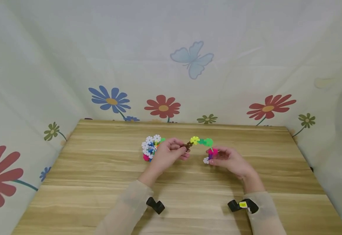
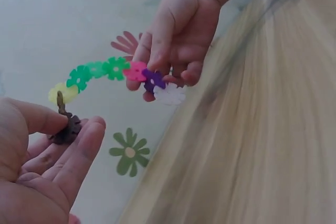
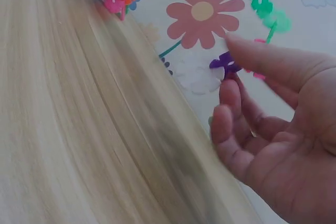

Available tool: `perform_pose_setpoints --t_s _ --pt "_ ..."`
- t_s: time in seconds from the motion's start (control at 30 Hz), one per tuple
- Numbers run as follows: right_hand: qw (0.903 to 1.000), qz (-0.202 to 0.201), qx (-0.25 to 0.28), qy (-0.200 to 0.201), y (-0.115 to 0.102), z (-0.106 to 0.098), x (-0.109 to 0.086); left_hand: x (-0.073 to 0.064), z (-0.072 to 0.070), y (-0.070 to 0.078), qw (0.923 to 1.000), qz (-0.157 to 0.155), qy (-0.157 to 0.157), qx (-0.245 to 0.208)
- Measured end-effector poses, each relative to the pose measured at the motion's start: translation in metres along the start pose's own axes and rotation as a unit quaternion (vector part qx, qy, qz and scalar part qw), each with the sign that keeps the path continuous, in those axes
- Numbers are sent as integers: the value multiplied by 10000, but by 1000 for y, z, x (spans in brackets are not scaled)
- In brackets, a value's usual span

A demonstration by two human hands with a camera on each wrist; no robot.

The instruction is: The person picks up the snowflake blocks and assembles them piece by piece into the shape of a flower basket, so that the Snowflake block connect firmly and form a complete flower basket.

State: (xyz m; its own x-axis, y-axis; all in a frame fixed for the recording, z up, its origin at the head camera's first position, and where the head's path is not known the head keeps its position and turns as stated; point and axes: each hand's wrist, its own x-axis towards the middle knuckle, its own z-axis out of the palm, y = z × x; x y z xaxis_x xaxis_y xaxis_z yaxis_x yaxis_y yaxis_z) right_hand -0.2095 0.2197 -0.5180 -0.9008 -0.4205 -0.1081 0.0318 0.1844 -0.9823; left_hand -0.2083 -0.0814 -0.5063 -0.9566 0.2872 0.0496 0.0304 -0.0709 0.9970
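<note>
Both hands hold up a curved chain of interlocked plastic flower-shaped discs over the table. My left hand (image 1: 168, 152) pinches the brown disc (image 2: 67, 129) at one end between thumb and fingers. From there the chain runs through a yellow disc (image 1: 194, 140), several green discs (image 2: 95, 70), a pink disc (image 2: 135, 71) and a purple disc (image 3: 226, 64) to a white disc (image 2: 169, 94) at the other end. My right hand (image 1: 229, 160) grips the chain near the purple and pink discs, with the white disc sticking out beyond its fingertips.
A heap of loose flower discs (image 1: 149, 145), white, blue, pink and other colours, lies on the wooden table (image 1: 106, 182) just left of the left hand. Behind the table hangs a pale curtain (image 1: 147, 65) printed with flowers and a butterfly.
</note>
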Motion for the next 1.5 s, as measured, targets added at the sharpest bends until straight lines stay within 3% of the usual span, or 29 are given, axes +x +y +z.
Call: perform_pose_setpoints --t_s 0.1,0.23,0.4,0.5,0.63,0.83,0.93,1.03,1.27,1.5 --pt "9995 -138 -239 166 -4 5 0 -2 -11 7 9994 108 -136 288" --pt "9997 -185 -157 5 -9 19 2 -8 -30 18 9959 253 -115 856" --pt "9989 -117 231 -395 -20 50 10 -18 -58 26 9873 229 263 1551" --pt "9986 -151 273 -424 -31 65 18 -22 -75 27 9838 193 538 1701" --pt "9999 -155 46 -30 -46 78 33 -25 -93 29 9761 236 887 1969" --pt "9967 -249 -17 775 -53 96 61 -29 -118 28 9495 401 1365 2796" --pt "9928 -406 99 1123 -51 107 72 -31 -127 23 9441 402 1408 2954" --pt "9884 -498 321 1400 -48 117 81 -31 -131 18 9473 316 1385 2870" --pt "9810 -286 1226 1477 -38 131 85 -31 -130 3 9712 50 1486 1863" --pt "9717 -204 1758 1565 -31 124 69 -31 -108 -4 9866 -103 1306 969"
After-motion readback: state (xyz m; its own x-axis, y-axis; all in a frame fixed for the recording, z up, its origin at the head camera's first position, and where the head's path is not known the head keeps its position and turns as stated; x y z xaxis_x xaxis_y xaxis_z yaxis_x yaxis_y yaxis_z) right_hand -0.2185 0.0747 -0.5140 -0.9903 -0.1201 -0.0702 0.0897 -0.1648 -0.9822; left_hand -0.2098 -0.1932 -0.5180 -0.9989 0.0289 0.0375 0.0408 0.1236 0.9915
